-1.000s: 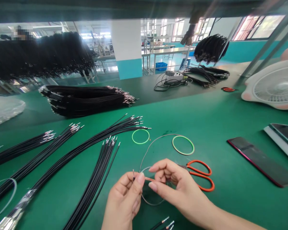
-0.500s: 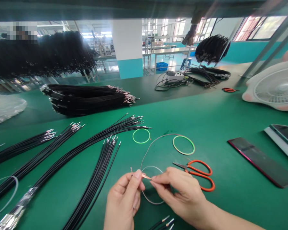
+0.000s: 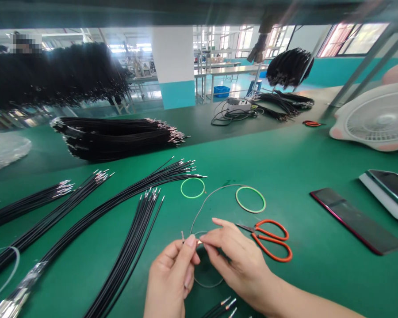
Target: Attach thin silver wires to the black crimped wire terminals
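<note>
My left hand point(image 3: 174, 271) pinches a thin grey cable point(image 3: 215, 190) between thumb and forefinger, close to its bare copper-coloured end. Thumb and forefinger of my right hand point(image 3: 239, 260) close on that copper end, while its other fingers are partly lifted. The cable arcs up and right from my hands toward a green ring point(image 3: 237, 199), and a loop of it hangs below. Orange-handled scissors point(image 3: 254, 230) lie right of my right hand. Another green ring point(image 3: 181, 189) rests farther up the table. What lies under my fingertips is partly hidden.
Bundles of black cables point(image 3: 132, 240) with stripped ends spread on the left. A thick coil point(image 3: 119, 143) of them lies behind. Short cable ends point(image 3: 219, 307) poke in at the bottom. To the right are a dark phone point(image 3: 354, 221), another device point(image 3: 389, 192) and a white fan point(image 3: 378, 119).
My right hand has moved slightly left, its fingertips closer to my left thumb, and less copper shows between them. Its upper fingers have lifted. The whole view has shifted a little.
</note>
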### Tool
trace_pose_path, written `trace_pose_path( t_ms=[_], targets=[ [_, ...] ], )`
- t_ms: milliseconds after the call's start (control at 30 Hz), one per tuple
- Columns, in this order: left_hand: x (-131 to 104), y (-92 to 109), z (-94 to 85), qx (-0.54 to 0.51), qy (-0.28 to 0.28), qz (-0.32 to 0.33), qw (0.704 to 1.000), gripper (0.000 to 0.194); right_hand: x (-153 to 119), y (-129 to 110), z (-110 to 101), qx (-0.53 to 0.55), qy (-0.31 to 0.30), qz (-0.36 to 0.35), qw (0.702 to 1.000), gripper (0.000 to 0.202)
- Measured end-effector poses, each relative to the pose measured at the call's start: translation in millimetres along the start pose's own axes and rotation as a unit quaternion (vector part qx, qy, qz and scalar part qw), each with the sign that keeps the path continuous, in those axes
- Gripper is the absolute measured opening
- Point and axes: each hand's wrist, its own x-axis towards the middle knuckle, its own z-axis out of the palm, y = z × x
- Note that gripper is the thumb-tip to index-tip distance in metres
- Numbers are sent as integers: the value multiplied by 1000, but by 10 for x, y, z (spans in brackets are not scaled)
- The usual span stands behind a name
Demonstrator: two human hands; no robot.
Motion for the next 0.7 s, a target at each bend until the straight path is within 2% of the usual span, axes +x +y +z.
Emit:
trace_pose_path(
  t_ms=[100,200,300,400,533,700],
  targets=[
    [28,-21,-25,27,-15,8,999,33,34,7,-60,7,13,15,1000,19],
    [28,-46,-24,56,-18,53,997,35,90,-39,-137,80,31,132,988,8],
    [26,-70,-25,88,-9,105,991,33,151,-98,-202,193,20,273,942,11],
    [35,-99,-45,116,-8,100,988,32,179,-133,-223,306,8,355,884,19],
    [-2,-140,-26,100,53,91,989,38,154,-175,-186,396,2,402,826,23],
    [-84,-128,47,89,53,109,989,31,89,-234,-96,423,9,404,811,22]
  ],
)
